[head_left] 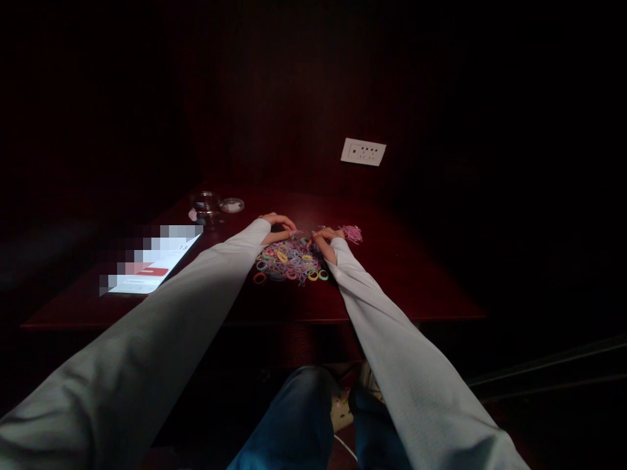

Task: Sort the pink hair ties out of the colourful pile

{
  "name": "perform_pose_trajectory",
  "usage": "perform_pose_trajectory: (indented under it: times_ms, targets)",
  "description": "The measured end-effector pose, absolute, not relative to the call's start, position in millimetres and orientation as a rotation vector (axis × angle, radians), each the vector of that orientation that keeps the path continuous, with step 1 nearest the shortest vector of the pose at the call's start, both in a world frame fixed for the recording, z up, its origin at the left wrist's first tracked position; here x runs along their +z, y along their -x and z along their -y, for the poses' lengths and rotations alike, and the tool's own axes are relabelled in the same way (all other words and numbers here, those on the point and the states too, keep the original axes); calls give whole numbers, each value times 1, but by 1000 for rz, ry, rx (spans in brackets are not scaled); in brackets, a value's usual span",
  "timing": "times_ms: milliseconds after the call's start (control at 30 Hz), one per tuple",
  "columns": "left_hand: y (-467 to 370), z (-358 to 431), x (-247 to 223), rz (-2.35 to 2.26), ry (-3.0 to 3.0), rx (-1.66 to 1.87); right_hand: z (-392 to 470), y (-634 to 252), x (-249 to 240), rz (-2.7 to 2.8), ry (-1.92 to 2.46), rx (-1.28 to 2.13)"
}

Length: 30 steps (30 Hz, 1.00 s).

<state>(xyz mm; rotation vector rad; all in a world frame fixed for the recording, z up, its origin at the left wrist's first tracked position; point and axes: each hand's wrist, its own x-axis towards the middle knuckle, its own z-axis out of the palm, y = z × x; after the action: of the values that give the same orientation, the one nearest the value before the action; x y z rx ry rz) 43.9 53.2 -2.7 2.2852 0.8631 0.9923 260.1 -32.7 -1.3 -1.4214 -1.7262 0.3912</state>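
Observation:
A loose pile of small hair ties (289, 261) in many pastel colours lies on the dark red table. At its far left edge, my left hand (278, 226) is curled, with the thumb and fingertips drawn together over the ties. My right hand (327, 239) bends in from the other side, fingers closed at the pile's far right edge. Whatever either hand pinches is too small to make out. Just beyond my right hand sits a smaller heap of pink hair ties (351, 234).
A clear jar (206, 207) and its round lid (232, 205) stand at the back left. A lit screen (157, 264), partly blurred out, lies left of my left arm. A white wall socket (363, 152) is set behind the table. The table's front edge (294, 322) runs above my knees.

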Motion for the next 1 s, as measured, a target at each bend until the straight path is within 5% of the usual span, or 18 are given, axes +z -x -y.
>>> perform_pose_trajectory:
  times_ms: [1000]
  targets:
    - [-50,-38,6,-819,-2161,1022,39,-260,8,1750,1452,399]
